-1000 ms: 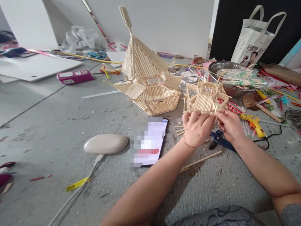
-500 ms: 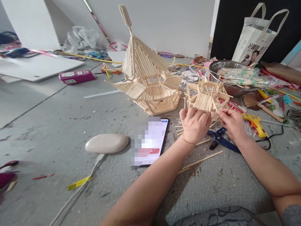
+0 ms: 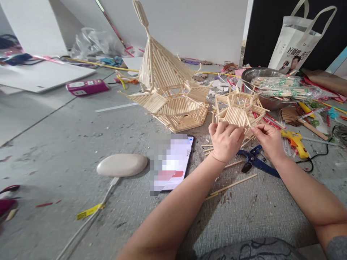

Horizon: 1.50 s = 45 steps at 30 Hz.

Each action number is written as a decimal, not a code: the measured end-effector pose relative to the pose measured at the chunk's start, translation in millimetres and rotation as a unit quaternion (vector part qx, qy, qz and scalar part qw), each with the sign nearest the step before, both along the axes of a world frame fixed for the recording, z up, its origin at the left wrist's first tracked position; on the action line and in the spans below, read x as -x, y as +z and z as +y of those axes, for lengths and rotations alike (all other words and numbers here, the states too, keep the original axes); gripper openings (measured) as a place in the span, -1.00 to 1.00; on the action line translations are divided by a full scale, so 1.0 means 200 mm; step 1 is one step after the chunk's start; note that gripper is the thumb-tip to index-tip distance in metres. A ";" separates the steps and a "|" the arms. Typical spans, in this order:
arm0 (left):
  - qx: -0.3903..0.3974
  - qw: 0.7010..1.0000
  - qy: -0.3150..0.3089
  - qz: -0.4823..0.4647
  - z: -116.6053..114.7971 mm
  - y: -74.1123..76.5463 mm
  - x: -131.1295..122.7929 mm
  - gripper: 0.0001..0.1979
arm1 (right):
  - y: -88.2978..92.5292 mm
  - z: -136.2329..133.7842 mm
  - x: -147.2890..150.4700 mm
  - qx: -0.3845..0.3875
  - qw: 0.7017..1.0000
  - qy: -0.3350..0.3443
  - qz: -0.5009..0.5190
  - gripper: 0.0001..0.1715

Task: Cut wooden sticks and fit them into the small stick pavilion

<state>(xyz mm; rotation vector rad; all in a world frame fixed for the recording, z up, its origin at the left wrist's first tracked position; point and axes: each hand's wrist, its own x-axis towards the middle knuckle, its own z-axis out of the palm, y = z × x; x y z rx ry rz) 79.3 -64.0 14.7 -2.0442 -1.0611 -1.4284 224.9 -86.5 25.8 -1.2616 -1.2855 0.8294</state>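
Note:
A small frame of wooden sticks (image 3: 235, 115) stands on the floor in front of me, with loose stick ends poking up from its rim. My left hand (image 3: 226, 140) is closed at its near edge, the back of the hand towards me. What its curled fingers grip is hidden behind them. Close by on the right, my right hand (image 3: 268, 141) pinches thumb and forefinger at the frame's near right corner. Whatever lies in that pinch is too small to make out. Dark blue cutters (image 3: 256, 162) lie below my right hand, and a loose stick (image 3: 234, 183) lies nearer to me.
A taller stick pavilion (image 3: 165, 72) stands left of the frame. Before it lie a phone (image 3: 176, 159) and a cabled white oval device (image 3: 121, 165). To the right are a yellow glue gun (image 3: 296, 142), a metal bowl (image 3: 273, 104) of packaged sticks and a white bag (image 3: 294, 47).
The view has shifted slightly. Both hands stay at the small frame's near edge, with only a slight shift of the fingers.

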 end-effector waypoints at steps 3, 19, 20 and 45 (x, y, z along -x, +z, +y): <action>-0.014 1.000 0.003 -0.002 0.01 -0.01 -0.01 -0.89 | -0.01 0.00 0.00 -0.002 1.000 -0.005 -0.002 -0.75; -0.015 1.000 -0.013 -0.010 0.03 -0.03 -0.02 -0.89 | -0.01 0.03 0.00 -0.064 0.995 -0.016 -0.073 -0.67; -0.015 1.000 -0.013 -0.008 0.03 -0.03 -0.01 -0.88 | -0.01 0.03 0.00 -0.068 0.994 -0.006 -0.083 -0.67; 0.010 0.999 -0.024 -0.022 0.03 -0.03 -0.02 -0.89 | 0.01 0.02 0.01 -0.079 0.983 0.036 -0.160 -0.59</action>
